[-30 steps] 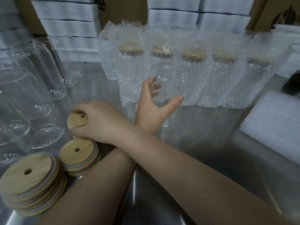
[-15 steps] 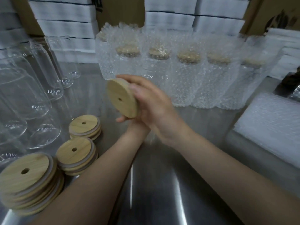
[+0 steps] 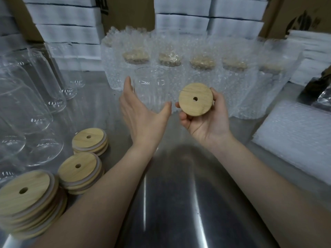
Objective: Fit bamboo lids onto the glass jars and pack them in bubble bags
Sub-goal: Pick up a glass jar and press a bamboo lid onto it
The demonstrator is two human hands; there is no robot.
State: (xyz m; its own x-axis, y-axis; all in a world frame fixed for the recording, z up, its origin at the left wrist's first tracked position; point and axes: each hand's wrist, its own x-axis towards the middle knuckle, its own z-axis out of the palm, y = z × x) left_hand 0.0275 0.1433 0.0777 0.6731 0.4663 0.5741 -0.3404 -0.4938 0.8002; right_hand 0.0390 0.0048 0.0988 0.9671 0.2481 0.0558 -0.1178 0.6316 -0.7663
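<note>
In the head view, your right grip [image 3: 206, 122] had carried a lid [image 3: 196, 99] over from the stacks [image 3: 89, 140] at the left of the table [image 3: 179, 185]. Your arms, crossed a second before, had uncrossed. This meant the fetch was done and the fitting could begin.

The right grip held the lid by its rim between thumb and curled fingers, flat face and centre hole turned toward you. The left grip [image 3: 143, 113] was spread wide, fingers straight and thumb out, holding nothing. The bare jar [image 3: 152, 86] stood upright just beyond it, framed between thumb and fingers (whether skin touched glass could not be told). The lid was just right of the jar's mouth and not yet over it. Behind stood the bagged jars [image 3: 202, 72], lids already on.
</note>
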